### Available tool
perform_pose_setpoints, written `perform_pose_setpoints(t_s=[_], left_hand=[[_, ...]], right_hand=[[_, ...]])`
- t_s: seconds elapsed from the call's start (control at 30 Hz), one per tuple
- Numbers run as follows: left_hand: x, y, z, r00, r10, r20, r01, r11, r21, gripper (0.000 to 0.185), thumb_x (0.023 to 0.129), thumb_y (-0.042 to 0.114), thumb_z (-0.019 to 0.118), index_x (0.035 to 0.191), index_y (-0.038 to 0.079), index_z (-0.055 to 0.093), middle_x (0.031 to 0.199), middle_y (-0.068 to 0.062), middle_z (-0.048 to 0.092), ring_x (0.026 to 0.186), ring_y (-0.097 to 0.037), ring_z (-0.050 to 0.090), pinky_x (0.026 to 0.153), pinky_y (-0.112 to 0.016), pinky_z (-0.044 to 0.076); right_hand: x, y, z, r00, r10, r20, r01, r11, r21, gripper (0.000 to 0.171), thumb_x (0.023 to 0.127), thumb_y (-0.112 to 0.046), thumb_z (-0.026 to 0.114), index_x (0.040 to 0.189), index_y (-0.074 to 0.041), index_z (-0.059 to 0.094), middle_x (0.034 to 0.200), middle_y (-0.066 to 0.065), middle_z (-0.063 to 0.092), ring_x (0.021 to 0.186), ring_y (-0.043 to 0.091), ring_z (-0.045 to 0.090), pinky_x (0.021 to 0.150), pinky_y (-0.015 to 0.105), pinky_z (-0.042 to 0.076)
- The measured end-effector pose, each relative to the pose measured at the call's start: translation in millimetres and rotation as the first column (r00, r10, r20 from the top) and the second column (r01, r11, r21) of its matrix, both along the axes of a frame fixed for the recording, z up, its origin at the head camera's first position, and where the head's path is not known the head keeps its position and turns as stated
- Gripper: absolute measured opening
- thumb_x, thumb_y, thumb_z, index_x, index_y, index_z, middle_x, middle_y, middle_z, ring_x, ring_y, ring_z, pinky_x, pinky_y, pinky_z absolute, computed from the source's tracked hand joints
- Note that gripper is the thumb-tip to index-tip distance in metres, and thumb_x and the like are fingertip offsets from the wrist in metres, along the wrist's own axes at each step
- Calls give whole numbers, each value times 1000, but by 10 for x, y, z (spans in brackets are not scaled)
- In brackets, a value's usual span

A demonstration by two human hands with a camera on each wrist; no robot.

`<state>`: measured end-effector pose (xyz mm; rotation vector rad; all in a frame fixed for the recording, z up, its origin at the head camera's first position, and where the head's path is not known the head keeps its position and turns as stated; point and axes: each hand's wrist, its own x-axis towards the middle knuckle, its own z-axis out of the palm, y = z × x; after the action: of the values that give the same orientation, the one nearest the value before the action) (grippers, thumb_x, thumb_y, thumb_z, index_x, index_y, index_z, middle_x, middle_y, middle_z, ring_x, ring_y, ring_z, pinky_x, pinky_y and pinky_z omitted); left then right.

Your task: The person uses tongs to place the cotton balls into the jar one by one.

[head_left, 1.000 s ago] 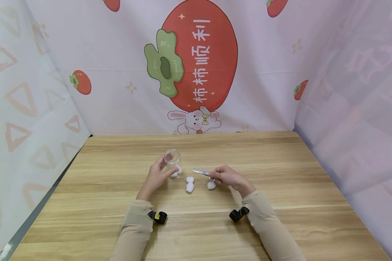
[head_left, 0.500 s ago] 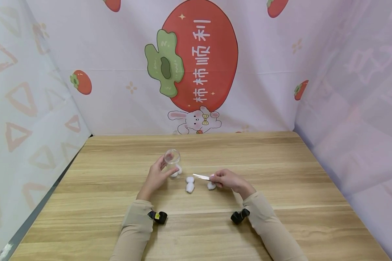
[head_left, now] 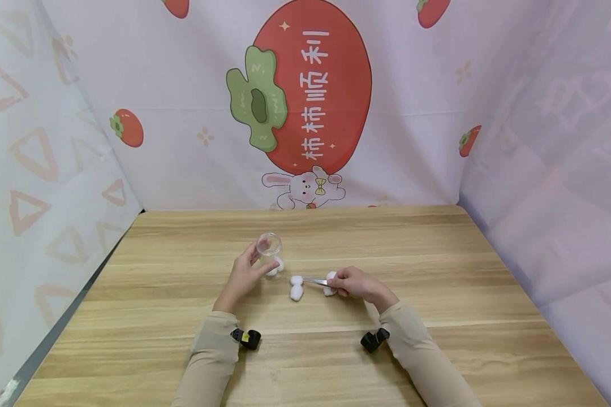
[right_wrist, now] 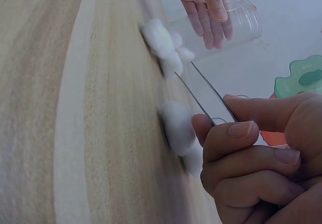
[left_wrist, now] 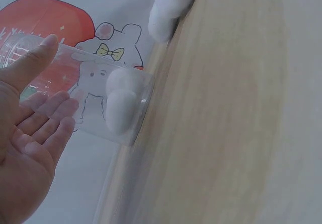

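My left hand (head_left: pixel 245 278) holds a clear jar (left_wrist: pixel 93 65) upright on the table, thumb on one side and fingers on the other. White cotton balls (left_wrist: pixel 121 103) lie at the bottom of the jar. Between thumb and fingers my right hand (head_left: pixel 358 282) pinches metal tweezers (right_wrist: pixel 211 90), which point left with the two prongs apart. Their tips are close to the far one of two cotton balls (head_left: pixel 296 281) right of the jar; whether they touch it cannot be told. Beside my right fingertips lie more cotton balls (right_wrist: pixel 177 128), partly hidden by the hand in the head view.
The wooden table (head_left: pixel 183 237) runs back to a printed curtain (head_left: pixel 407 113), with more curtains at both sides. A black wrist camera (head_left: pixel 252 339) is strapped to the left sleeve, another black camera (head_left: pixel 371 340) to the right one.
My right hand has come down and slightly nearer, bringing the tweezer tips from above the table to the far cotton ball of the middle pair. Left hand and jar stay put.
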<state>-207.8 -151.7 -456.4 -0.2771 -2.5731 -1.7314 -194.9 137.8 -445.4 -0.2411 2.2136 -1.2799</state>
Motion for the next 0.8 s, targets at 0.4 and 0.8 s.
perform_pose_setpoints(t_s=[0.4, 0.8], left_hand=[[-3, 5, -3, 1000, -5, -6, 6, 1000, 6, 77, 81, 18, 77, 145, 1, 38, 147, -21, 46, 140, -34, 43, 120, -40, 35], [3, 6, 3, 1000, -2, -11, 2, 1000, 5, 75, 82, 18, 76, 144, 0, 39, 147, -21, 47, 140, -34, 43, 120, -39, 35]], right_hand=[[4, -25, -7, 1000, -4, 8, 4, 1000, 29, 31, 98, -23, 54, 75, -3, 58, 54, -4, 42, 46, 7, 28, 44, 17, 22], [-15, -122, 48, 999, -2, -40, 6, 996, 94, 35, 98, -22, 55, 66, -7, 55, 50, -5, 40, 47, 8, 29, 47, 18, 24]])
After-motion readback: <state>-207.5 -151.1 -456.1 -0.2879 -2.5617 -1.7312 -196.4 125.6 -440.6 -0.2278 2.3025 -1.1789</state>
